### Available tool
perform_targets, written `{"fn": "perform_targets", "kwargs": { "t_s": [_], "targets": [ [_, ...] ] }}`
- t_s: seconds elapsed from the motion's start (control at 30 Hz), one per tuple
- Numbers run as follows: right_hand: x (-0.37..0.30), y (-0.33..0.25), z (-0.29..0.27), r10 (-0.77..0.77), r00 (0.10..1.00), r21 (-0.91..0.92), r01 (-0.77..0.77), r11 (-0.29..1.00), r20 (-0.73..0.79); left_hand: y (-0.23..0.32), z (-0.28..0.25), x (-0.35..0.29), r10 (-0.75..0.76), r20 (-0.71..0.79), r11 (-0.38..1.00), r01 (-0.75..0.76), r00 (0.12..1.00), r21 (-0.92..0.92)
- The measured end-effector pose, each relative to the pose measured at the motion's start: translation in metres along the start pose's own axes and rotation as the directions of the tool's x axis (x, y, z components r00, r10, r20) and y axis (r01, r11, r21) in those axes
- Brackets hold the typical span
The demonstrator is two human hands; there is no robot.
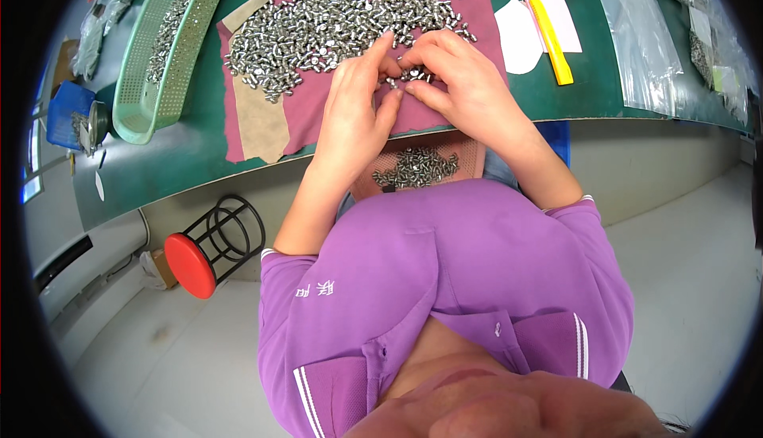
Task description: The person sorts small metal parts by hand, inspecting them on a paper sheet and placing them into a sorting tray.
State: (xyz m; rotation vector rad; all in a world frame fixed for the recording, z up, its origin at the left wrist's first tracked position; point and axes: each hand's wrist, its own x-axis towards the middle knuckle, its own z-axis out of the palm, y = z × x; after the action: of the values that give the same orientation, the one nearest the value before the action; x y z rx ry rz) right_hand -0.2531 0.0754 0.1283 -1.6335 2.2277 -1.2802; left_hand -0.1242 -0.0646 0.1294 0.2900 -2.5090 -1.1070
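Note:
A large pile of small, shiny metal parts (334,21), short and rounded, is spread over a maroon cloth (310,116) on the table. At the pile's near edge my left hand (355,100) curls its fingers, with a metal piece by its thumb tip. Facing it, my right hand (465,80) bends its thumb and fingers around a few of the same parts (416,75). The fingertips of both hands almost meet there. Below my hands, at my lap, a pink basket (473,158) holds more of these metal parts.
To the left stands a long light-green basket (131,112) with metal parts, beside a blue bin (67,116). A yellow utility knife (550,36) lies on white paper (568,17) at the right, near clear plastic bags (636,32). A red stool (191,265) is on the floor at left.

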Motion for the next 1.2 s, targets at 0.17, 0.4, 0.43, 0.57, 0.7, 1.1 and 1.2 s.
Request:
{"fn": "perform_targets", "kwargs": {
  "t_s": [0.17,0.4,0.43,0.57,0.7,1.1,1.2],
  "targets": [
    [-0.013,-0.005,-0.008,0.129,0.991,0.114,-0.123,0.986,-0.046,0.001,-0.003,-0.01,0.112,-0.113,0.988,-0.098,0.987,0.118],
    [-0.014,-0.011,-0.007,0.109,0.993,-0.094,-0.113,0.989,-0.047,0.001,0.004,-0.009,0.074,-0.101,0.995,-0.066,0.992,0.081],
    [-0.012,-0.012,-0.005,0.108,0.993,-0.094,-0.112,0.989,-0.046,0.001,0.004,-0.008,0.074,-0.101,0.995,-0.066,0.992,0.081],
    [-0.011,-0.006,-0.001,0.08,0.995,-0.087,-0.085,0.993,-0.059,0.001,0.002,-0.009,0.057,-0.07,0.995,-0.051,0.996,0.081],
    [-0.009,-0.01,-0.005,0.071,0.997,-0.068,-0.073,0.995,-0.032,0.005,-0.001,-0.013,0.006,-0.095,1.0,-0.004,0.995,0.018],
    [-0.008,-0.003,0.001,-0.031,0.999,-0.017,0.031,0.999,-0.033,0.0,0.005,-0.015,0.024,-0.091,0.999,-0.027,0.996,-0.036],
    [-0.01,-0.007,0.0,0.03,0.997,-0.041,-0.033,0.999,-0.071,0.0,0.003,-0.015,0.057,-0.098,0.998,-0.054,0.994,0.037]
  ]
}}
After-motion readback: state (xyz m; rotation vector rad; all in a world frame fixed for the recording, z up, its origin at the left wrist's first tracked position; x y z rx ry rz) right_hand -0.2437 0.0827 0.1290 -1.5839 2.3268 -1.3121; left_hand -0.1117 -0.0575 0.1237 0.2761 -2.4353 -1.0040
